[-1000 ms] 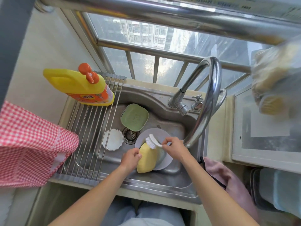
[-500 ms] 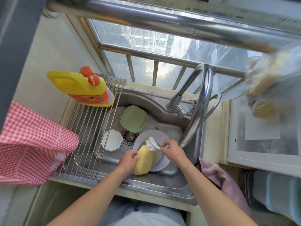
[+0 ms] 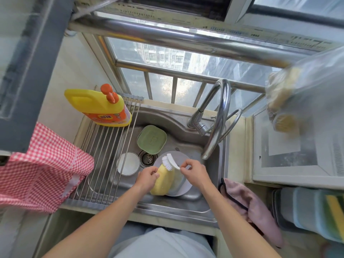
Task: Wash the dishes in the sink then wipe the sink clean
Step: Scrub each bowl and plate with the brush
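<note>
Over the steel sink [image 3: 186, 203], the left hand [image 3: 147, 178] grips the edge of a yellow dish [image 3: 163, 180], tilted up on its side above a grey plate [image 3: 181, 185], while the right hand [image 3: 194, 173] pinches the handle of a white scrub brush [image 3: 168, 162] whose bristles touch the dish's upper rim. A green square dish [image 3: 151, 139] lies at the back of the basin beside the drain [image 3: 148, 157], and a small white bowl [image 3: 128, 163] sits just left of the drain, partly under the roll-up rack [image 3: 104, 146]. A yellow detergent bottle [image 3: 98, 107] lies on the rack's far end, the tap [image 3: 217, 116] arches over the basin, and a pink cloth [image 3: 249, 205] hangs at the counter's right edge.
</note>
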Demonstrator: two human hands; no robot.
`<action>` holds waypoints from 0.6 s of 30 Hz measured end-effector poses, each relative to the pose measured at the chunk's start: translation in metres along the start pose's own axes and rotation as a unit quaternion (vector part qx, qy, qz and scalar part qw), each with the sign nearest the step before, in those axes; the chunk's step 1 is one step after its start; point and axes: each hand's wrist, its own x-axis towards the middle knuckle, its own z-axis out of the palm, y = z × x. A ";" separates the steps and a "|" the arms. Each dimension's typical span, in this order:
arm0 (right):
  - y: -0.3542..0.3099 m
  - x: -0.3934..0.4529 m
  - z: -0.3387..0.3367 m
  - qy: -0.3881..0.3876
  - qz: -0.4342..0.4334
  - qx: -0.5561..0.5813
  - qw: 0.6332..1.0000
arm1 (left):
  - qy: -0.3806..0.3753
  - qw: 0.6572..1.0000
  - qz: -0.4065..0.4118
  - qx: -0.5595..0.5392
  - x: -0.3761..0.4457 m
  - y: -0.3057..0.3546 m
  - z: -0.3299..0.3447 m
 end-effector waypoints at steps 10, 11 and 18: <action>-0.013 -0.031 0.004 0.035 -0.006 0.007 0.999 | 0.021 0.999 -0.010 -0.038 -0.014 0.013 -0.002; -0.012 -0.033 0.005 0.051 0.013 0.002 0.999 | 0.016 0.999 -0.005 -0.045 -0.016 0.016 -0.002; -0.022 -0.057 0.019 0.096 -0.020 -0.050 0.994 | 0.009 0.999 0.000 -0.046 -0.013 0.021 0.000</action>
